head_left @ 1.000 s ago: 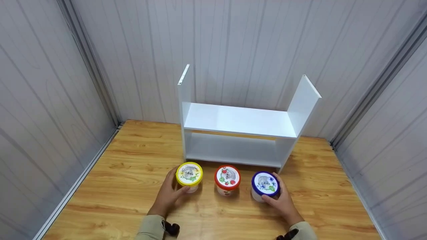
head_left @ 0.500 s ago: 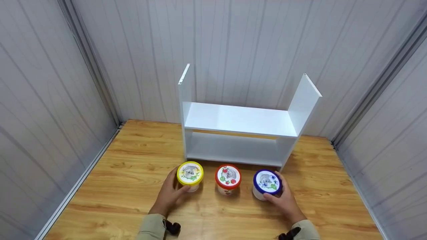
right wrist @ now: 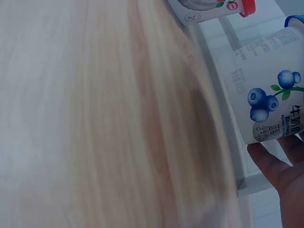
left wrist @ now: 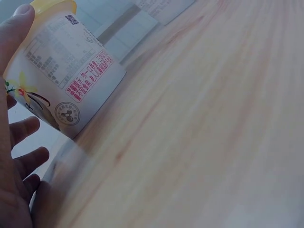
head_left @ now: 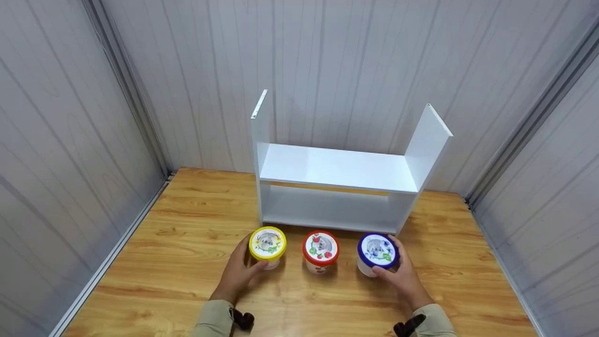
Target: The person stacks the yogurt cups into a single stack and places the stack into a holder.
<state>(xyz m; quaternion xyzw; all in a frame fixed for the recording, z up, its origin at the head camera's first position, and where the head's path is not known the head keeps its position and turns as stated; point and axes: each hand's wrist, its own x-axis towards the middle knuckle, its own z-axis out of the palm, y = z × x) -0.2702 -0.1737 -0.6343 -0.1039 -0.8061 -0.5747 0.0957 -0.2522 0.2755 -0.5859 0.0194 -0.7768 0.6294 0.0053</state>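
Note:
In the head view my left hand (head_left: 237, 270) curls round a white tub with a yellow lid (head_left: 267, 244). Its thumb lies at the lid's near edge. The left wrist view shows this yellow-lidded tub (left wrist: 66, 71) standing on the wood, with a vanilla flower printed on it. My right hand (head_left: 403, 275) grips a blue-lidded tub (head_left: 378, 251), thumb in front and fingers round the far right side. Blueberries decorate this tub (right wrist: 270, 95) in the right wrist view, where fingers reach under its base, off the tabletop. Between the hands, untouched, stands a red-lidded tub (head_left: 320, 249).
Just behind the tubs stands a white two-level shelf (head_left: 339, 168) with tall side panels (head_left: 429, 145). The wooden table (head_left: 187, 224) runs back to pale panelled walls (head_left: 327, 70) on three sides. Black wrist straps (head_left: 243, 320) sit at the sleeves.
My right hand has raised the blue-lidded tub slightly and shifted it right and away from me. The left hand, the yellow-lidded tub and the red-lidded tub stay nearly the same.

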